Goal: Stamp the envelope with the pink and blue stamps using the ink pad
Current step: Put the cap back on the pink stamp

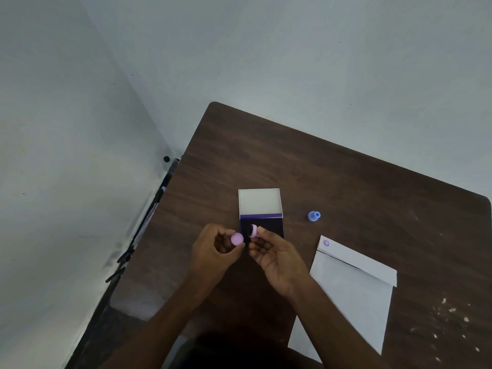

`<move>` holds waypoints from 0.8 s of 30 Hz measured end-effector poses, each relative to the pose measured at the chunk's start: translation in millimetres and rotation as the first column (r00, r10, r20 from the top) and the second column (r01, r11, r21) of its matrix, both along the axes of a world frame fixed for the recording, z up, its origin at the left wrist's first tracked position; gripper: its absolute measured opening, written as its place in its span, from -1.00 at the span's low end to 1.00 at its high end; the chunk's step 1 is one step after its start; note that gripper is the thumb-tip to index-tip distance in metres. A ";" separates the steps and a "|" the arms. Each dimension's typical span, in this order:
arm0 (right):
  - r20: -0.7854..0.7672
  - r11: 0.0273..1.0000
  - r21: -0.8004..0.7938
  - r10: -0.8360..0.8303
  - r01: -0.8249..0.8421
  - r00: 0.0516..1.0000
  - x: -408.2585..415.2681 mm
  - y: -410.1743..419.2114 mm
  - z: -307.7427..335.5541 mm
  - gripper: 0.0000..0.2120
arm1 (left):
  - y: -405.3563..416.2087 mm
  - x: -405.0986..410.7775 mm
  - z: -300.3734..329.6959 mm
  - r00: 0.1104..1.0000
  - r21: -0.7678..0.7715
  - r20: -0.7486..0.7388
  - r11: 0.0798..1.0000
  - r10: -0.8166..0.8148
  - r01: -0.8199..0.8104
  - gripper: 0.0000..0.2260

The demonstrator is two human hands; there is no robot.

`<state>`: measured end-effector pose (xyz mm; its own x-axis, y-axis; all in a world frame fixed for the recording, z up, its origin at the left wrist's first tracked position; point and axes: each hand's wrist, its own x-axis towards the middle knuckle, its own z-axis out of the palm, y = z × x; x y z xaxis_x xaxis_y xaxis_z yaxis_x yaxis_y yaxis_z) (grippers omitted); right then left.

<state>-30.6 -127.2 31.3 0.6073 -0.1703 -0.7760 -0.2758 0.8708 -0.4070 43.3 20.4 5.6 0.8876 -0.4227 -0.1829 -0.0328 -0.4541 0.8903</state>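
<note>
Your dark wooden table fills the right and lower part of the view, pushed near a pale wall, with white flecks scattered on its right side. On it, to your right, lies the white envelope, its flap open and pointing away from you — a small purple stamp mark already sits at the flap's far left corner. Straight ahead of you rests the ink pad, open: its pale lid stands back at the far side, the dark inked surface faces up at the near side, partly hidden behind your fingers.

Your two hands meet just in front of the pad, above the table. Your left hand is curled, and its fingertips pinch a round pink piece — cap or handle, you cannot tell which from here. Your right hand holds the other pink piece between thumb and forefinger, its dark round face turned toward your left hand. The two pink parts are close together but apart.

The blue stamp stands alone on the table, to the right of the ink pad and beyond the envelope, well clear of both hands.
</note>
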 end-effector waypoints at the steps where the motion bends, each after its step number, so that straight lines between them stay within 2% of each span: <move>1: 0.015 1.000 -0.004 0.004 -0.004 1.000 0.4 1.0 0.3 -0.70 | -0.5 0.0 2.7 1.000 -0.003 -0.001 1.000 0.009 -0.009 -0.74; 9: 0.059 1.000 0.002 -0.003 0.003 0.998 0.7 3.8 0.9 -0.66 | -4.3 4.0 22.3 0.998 -0.021 -0.059 0.999 0.031 -0.032 -0.71; 12: 0.067 0.999 -0.032 0.017 -0.015 0.998 0.2 2.2 0.5 -0.64 | -3.7 7.1 26.1 0.999 0.024 -0.036 1.000 -0.001 0.002 -0.73; 17: 0.051 0.995 -0.089 0.046 -0.041 0.998 0.9 1.9 0.0 -0.69 | -5.4 9.6 28.1 0.976 0.106 0.176 0.988 -0.126 0.109 -0.69; 19: 0.028 0.993 -0.106 0.049 -0.046 0.998 3.2 3.3 0.9 -0.71 | -7.4 9.0 28.2 0.965 0.159 0.187 0.975 -0.184 0.155 -0.69; 24: 0.019 0.985 -0.159 0.068 -0.064 0.997 5.3 5.2 2.3 -0.57 | -9.0 13.8 28.9 0.941 0.225 0.110 0.930 -0.321 0.291 -0.68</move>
<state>-25.3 -122.0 33.6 0.6394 -0.2485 -0.7276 -0.3194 0.7750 -0.5454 57.1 11.4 34.5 0.7441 -0.6447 -0.1750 -0.3179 -0.5721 0.7561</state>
